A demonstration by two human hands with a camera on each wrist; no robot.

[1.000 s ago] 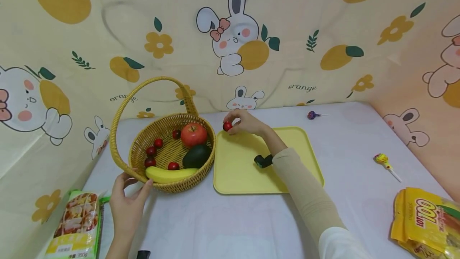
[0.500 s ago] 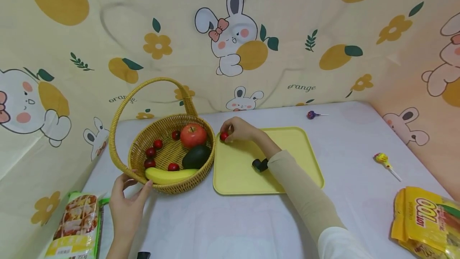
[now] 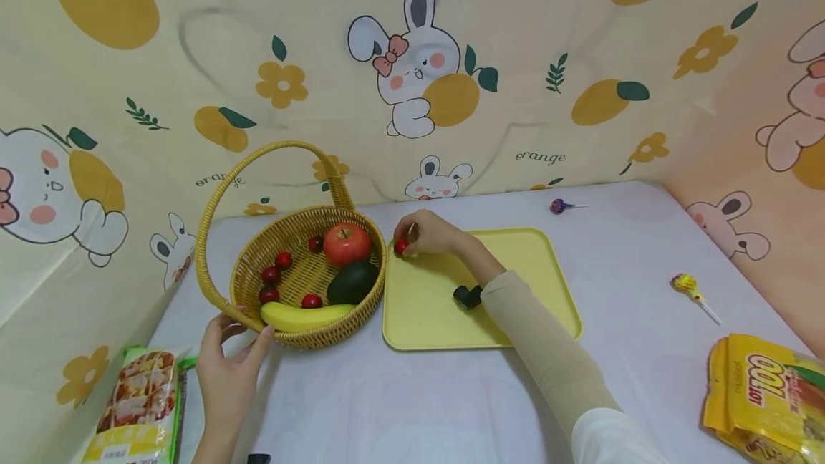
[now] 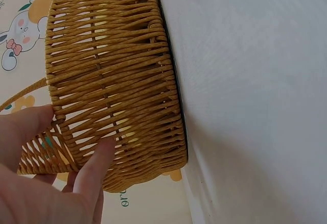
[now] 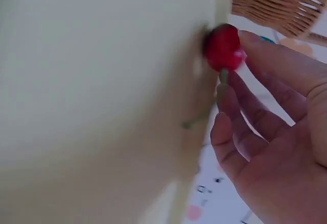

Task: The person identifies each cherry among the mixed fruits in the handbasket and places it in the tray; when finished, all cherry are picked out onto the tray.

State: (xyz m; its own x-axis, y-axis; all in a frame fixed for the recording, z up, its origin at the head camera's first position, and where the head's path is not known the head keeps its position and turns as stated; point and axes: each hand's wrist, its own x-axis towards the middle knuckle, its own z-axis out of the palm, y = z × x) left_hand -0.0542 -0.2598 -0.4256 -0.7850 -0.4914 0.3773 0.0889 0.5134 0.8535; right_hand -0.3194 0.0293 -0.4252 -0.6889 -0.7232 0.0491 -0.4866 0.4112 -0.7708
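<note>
Between thumb and fingers my right hand (image 3: pixel 430 233) pinches a red cherry (image 3: pixel 401 246) at the back left corner of the yellow tray (image 3: pixel 445 335). Its green stem (image 5: pixel 223 81) shows in the right wrist view, with the fruit close over the tray. My left hand (image 3: pixel 227 364) grips the wicker basket (image 3: pixel 322 336) where the handle meets the near left rim, thumb on the outer weave. Inside the basket lie a banana (image 3: pixel 306 317), a dark green avocado (image 3: pixel 352 282), a red apple (image 3: pixel 346 243) and several cherries (image 3: pixel 283 260).
Lollipops lie to the right: a purple one (image 3: pixel 559 206) at the back and a yellow one (image 3: pixel 688 285) nearer. A yellow snack bag (image 3: pixel 763 396) is at the front right, a green-edged food packet (image 3: pixel 138 407) at the front left. A printed cloth (image 3: pixel 309 34) rises behind the table.
My right hand has come down and slightly left with the cherry, from behind the tray's back edge to its back left corner. The left hand keeps its grip on the basket.
</note>
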